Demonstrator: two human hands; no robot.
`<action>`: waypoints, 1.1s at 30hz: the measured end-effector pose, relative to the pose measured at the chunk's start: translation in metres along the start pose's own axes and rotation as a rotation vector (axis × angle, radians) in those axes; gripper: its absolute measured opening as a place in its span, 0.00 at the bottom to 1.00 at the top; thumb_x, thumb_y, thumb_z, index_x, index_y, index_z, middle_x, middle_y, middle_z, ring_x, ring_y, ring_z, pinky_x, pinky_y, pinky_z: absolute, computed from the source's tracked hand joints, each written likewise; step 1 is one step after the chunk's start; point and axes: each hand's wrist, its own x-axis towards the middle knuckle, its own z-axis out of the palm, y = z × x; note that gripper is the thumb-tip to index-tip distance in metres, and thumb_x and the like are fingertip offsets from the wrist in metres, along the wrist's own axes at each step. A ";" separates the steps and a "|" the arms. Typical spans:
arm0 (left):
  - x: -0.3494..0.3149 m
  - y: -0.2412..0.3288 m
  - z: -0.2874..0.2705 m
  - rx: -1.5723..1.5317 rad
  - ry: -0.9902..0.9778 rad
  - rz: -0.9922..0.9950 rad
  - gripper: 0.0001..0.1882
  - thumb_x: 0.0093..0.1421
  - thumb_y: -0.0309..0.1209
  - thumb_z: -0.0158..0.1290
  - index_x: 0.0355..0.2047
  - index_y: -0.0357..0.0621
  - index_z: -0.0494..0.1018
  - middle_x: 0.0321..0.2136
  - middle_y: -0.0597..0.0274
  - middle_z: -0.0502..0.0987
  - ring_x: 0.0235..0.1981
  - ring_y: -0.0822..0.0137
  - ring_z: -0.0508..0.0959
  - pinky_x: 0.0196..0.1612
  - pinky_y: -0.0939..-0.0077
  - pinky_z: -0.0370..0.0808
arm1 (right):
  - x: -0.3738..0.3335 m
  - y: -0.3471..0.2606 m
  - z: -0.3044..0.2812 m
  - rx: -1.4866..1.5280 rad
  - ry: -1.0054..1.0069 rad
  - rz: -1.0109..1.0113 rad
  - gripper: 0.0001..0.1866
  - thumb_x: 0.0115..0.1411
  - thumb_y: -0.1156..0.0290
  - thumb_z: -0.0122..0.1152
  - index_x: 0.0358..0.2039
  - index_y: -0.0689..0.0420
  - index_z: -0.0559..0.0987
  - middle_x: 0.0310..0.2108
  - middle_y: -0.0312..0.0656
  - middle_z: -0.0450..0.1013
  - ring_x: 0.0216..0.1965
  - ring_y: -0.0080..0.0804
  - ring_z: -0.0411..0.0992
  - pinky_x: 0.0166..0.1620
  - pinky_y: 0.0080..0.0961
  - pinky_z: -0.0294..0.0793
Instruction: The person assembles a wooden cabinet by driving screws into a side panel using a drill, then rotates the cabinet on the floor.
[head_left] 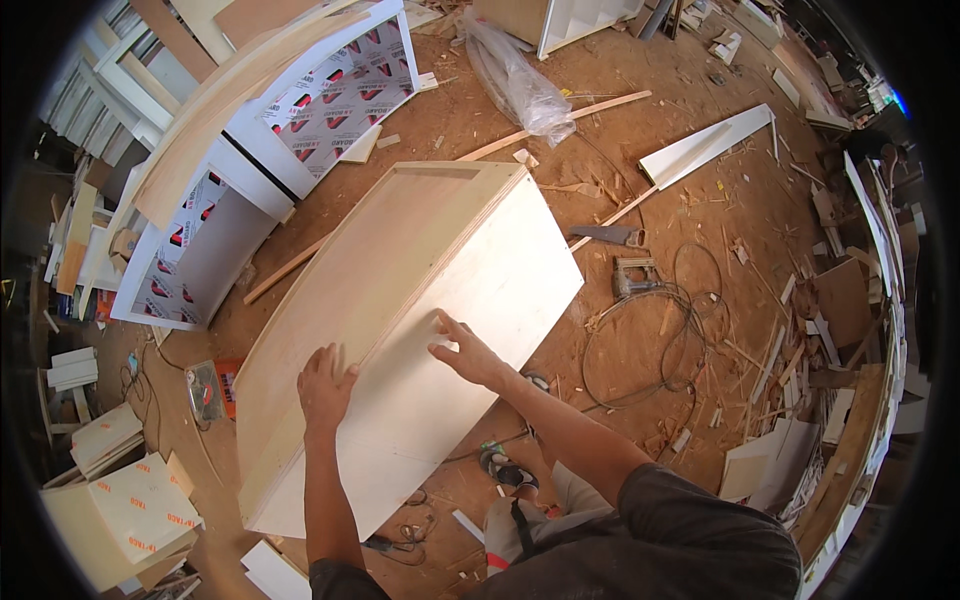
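A large plywood cabinet box [350, 270] lies in front of me, its pale wood back panel turned up and its white side [530, 270] facing right. Near the long edge where the two faces meet, my left hand [326, 384] rests with bent fingers apart on the wood panel, holding nothing. Over the white side, my right hand [466, 352] is held with thumb and fingers spread and empty. A shadow falls on the white surface beside it; whether its fingertips touch cannot be made out.
Right of the box lie a handsaw [608, 235], a nail gun [634, 277] and its coiled hose [690, 330]. White cabinet frames [235, 150] stand at the far left. Clear plastic sheeting [520, 85], a white board [708, 147] and wood scraps litter the dirt floor. Stacked panels [130, 510] sit lower left.
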 end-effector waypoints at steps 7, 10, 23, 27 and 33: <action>0.039 -0.001 -0.019 0.095 -0.088 -0.147 0.39 0.51 0.56 0.56 0.58 0.48 0.64 0.56 0.49 0.67 0.58 0.51 0.65 0.59 0.55 0.59 | 0.046 -0.023 -0.014 -0.156 -0.108 -0.082 0.41 0.58 0.59 0.55 0.67 0.52 0.48 0.56 0.56 0.58 0.54 0.54 0.59 0.57 0.43 0.63; 0.074 -0.008 -0.034 0.101 -0.017 -0.247 0.37 0.52 0.56 0.55 0.55 0.46 0.66 0.53 0.49 0.69 0.55 0.51 0.67 0.57 0.54 0.62 | 0.079 -0.033 -0.038 -0.154 -0.168 -0.081 0.37 0.59 0.60 0.53 0.66 0.51 0.51 0.56 0.54 0.59 0.55 0.52 0.60 0.57 0.41 0.64; 0.208 -0.058 -0.059 0.101 -0.010 -0.483 0.30 0.64 0.55 0.37 0.51 0.41 0.68 0.49 0.46 0.70 0.53 0.47 0.67 0.58 0.51 0.58 | -0.043 0.147 -0.213 -1.231 -0.384 -0.093 0.21 0.54 0.59 0.55 0.46 0.57 0.74 0.46 0.50 0.71 0.48 0.52 0.69 0.50 0.41 0.68; 0.243 -0.108 -0.091 0.092 -0.031 -0.515 0.32 0.65 0.55 0.33 0.52 0.41 0.67 0.51 0.46 0.69 0.54 0.47 0.67 0.58 0.51 0.58 | -0.101 0.120 -0.179 -0.478 0.147 0.838 0.22 0.53 0.57 0.56 0.43 0.59 0.75 0.44 0.52 0.73 0.48 0.49 0.70 0.49 0.42 0.69; 0.305 -0.162 -0.086 0.109 -0.045 -0.458 0.32 0.65 0.56 0.32 0.53 0.42 0.66 0.52 0.49 0.68 0.55 0.49 0.66 0.57 0.52 0.59 | -0.145 0.104 -0.130 -0.457 0.030 0.870 0.27 0.55 0.56 0.56 0.51 0.58 0.71 0.43 0.52 0.74 0.45 0.47 0.73 0.46 0.38 0.72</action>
